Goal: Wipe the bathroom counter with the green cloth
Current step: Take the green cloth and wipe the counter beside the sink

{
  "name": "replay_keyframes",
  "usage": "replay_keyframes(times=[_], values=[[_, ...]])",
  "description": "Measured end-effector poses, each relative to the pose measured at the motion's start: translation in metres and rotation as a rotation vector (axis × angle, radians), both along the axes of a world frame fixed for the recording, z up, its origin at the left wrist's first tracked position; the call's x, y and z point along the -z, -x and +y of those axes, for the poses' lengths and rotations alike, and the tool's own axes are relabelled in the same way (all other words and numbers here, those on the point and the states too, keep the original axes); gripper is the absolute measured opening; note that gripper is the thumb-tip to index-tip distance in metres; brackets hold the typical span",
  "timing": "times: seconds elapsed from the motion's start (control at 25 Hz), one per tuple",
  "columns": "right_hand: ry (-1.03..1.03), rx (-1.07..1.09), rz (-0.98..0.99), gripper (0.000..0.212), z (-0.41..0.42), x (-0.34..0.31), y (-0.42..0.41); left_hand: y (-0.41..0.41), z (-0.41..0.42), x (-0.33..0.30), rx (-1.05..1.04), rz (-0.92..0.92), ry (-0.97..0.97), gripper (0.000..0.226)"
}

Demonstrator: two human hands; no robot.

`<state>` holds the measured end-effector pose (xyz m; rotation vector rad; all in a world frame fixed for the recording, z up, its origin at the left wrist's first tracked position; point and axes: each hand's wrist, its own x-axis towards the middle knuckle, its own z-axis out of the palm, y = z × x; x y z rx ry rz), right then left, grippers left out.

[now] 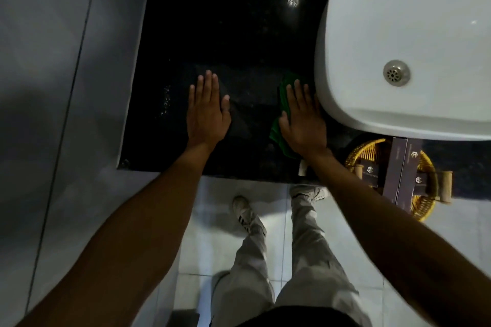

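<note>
Green cloth (282,103) pinned under flat, spread right hand (303,119), left hand (207,111) flat on counter (239,34)

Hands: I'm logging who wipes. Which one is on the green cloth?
The right hand, flat on the green cloth beside the sink; the left hand rests on bare counter.

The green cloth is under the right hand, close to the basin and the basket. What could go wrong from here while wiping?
1. The right hand presses the green cloth right beside the white basin; a wide stroke may knock the knuckles against its wall.
2. The yellow basket with dark boxes sits at the black counter edge; a sweep toward it could push it off.
</note>
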<state>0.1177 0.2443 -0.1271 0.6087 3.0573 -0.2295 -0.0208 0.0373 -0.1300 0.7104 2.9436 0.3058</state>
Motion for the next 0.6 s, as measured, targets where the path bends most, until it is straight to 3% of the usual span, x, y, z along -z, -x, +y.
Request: replay_keyframes(times=[0.16, 0.28, 0.48, 0.56, 0.6], values=[[0.016, -0.123, -0.009, 0.072, -0.034, -0.001, -0.020, 0.000, 0.002, 0.005, -0.011, 0.021, -0.005, 0.064], [0.159, -0.257, 0.040, 0.077, -0.073, -0.003, -0.022, 0.003, 0.002, 0.004, 0.012, -0.056, -0.038, 0.062], [0.374, -0.500, 0.120, 0.075, -0.126, -0.017, -0.038, 0.012, -0.016, -0.025, -0.027, -0.389, -0.460, 0.055], [0.722, -0.401, 0.177, 0.068, -0.143, -0.030, -0.038, 0.006, -0.021, -0.045, -0.138, -0.444, -0.598, 0.054], [1.032, -0.215, 0.231, 0.063, -0.145, -0.039, -0.031, 0.003, -0.023, -0.056, -0.190, -0.441, -0.677, 0.052]])
